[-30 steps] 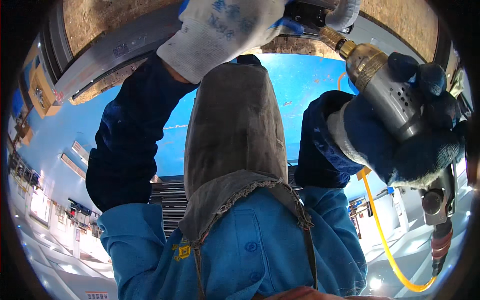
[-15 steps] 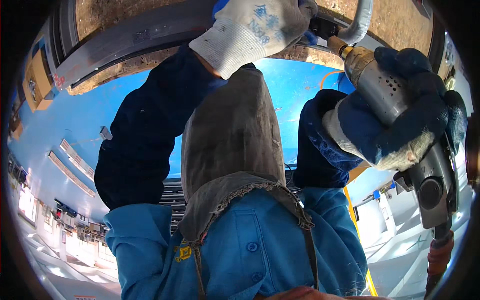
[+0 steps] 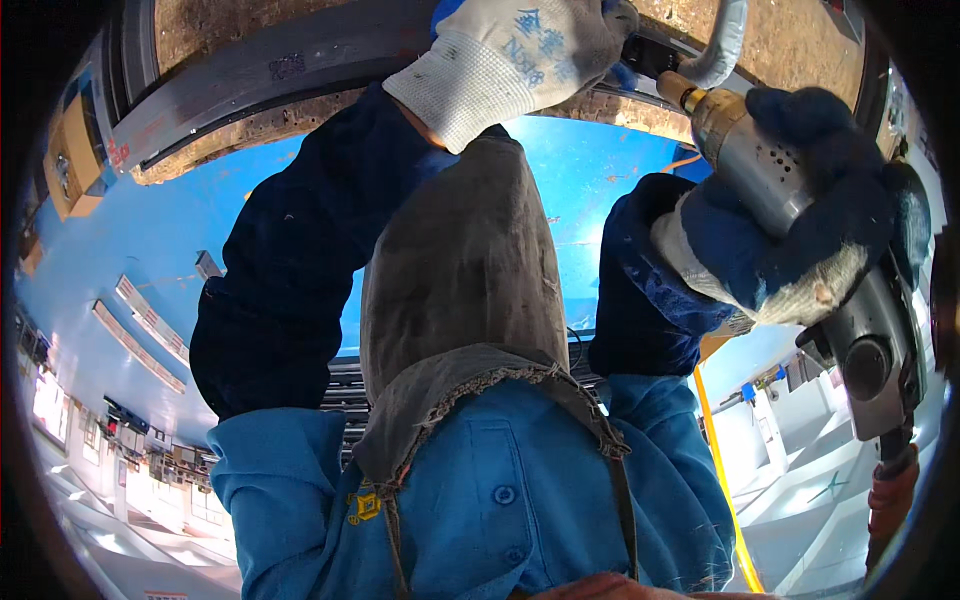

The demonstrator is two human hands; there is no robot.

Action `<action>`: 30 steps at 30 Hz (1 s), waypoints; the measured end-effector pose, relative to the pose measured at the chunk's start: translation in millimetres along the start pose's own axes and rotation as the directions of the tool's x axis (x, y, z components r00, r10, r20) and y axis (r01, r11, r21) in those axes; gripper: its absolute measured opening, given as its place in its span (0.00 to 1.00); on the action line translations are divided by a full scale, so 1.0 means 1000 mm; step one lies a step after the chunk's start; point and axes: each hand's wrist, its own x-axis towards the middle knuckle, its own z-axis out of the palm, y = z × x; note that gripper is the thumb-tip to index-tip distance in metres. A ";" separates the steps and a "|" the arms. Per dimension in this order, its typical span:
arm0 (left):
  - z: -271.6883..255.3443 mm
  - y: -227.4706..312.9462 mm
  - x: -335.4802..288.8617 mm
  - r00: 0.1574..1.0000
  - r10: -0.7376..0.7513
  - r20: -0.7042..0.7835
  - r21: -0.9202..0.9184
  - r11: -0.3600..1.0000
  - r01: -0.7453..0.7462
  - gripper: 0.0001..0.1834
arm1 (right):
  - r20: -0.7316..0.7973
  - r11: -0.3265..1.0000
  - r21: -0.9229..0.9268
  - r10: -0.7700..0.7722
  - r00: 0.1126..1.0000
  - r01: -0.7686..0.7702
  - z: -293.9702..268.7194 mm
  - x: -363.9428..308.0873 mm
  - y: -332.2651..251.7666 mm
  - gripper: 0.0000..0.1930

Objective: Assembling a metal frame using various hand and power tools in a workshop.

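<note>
My right hand (image 3: 790,240), in a blue and white glove, grips a grey metal air tool (image 3: 760,170) with a brass nose. The tool points up and left at a grey metal rail (image 3: 300,70) on a rusty brown surface (image 3: 790,35). My left hand (image 3: 520,55), in a white knit glove with blue fingertips, is curled at the top by the tool's nose. A small black piece (image 3: 650,55) sticks out from its fingers; the fingertips are hidden. A grey hose (image 3: 725,45) bends past the nose. Both dark blue sleeves reach upward.
A grey apron (image 3: 460,290) over a blue shirt (image 3: 500,500) fills the middle. A yellow hose (image 3: 720,470) runs down at the lower right, with an orange hose (image 3: 890,500) at the tool's base. A blue surface (image 3: 130,240) and white floor lie behind.
The air tool and my right hand have shifted right and up in the picture, the tool's body now lower right. My left hand stays at the rail by the nose.
</note>
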 end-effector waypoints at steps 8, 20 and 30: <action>-0.049 0.010 0.043 0.988 0.026 0.152 -0.130 0.992 -0.006 0.31 | -0.145 0.985 -0.031 0.162 0.976 -0.168 -0.075 -0.009 0.018 0.31; -0.058 0.013 0.037 0.996 -0.046 0.081 -0.114 0.992 0.055 0.33 | -0.274 0.257 0.924 0.962 -0.020 -0.284 -0.107 -0.136 -0.030 0.25; -0.056 0.000 0.011 0.906 -0.406 0.123 -0.136 0.897 0.421 0.29 | 0.414 -0.410 0.910 0.908 0.067 -0.064 -0.123 -0.175 0.001 0.12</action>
